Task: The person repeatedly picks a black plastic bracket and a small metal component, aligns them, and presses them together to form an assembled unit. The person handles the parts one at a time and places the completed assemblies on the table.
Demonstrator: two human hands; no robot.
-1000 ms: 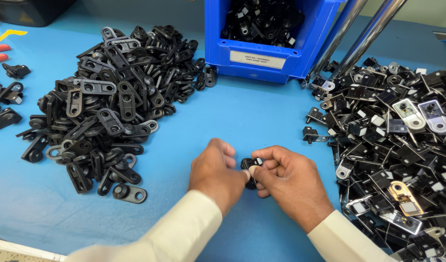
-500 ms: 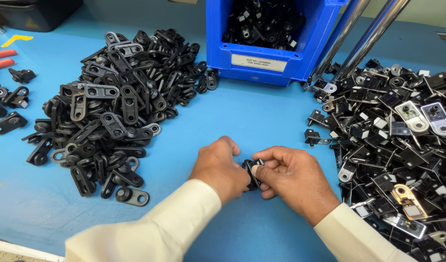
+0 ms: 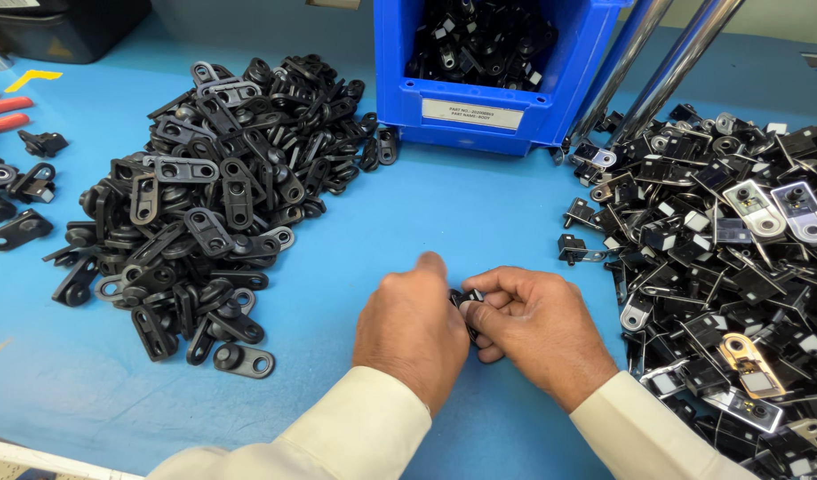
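Right now my left hand (image 3: pixel 413 329) and right hand (image 3: pixel 537 324) both pinch one small black part (image 3: pixel 466 302) just above the blue counter (image 3: pixel 479 213), and if my fingers slip it could drop and get lost in the pile of black parts (image 3: pixel 204 196).

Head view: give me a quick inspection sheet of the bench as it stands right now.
Surface: blue table top, bare in the middle.
Job's things: small black part pinched between left hand and right hand.
Clutter: pile of black plastic brackets at left; heap of black and metal parts at right; loose black pieces at far left.
Grippers: both hands closed on the part, low over the table.
Cables: nothing seen.
Surroundings: blue bin of black parts behind; two metal tubes; red-handled tool; dark tray.
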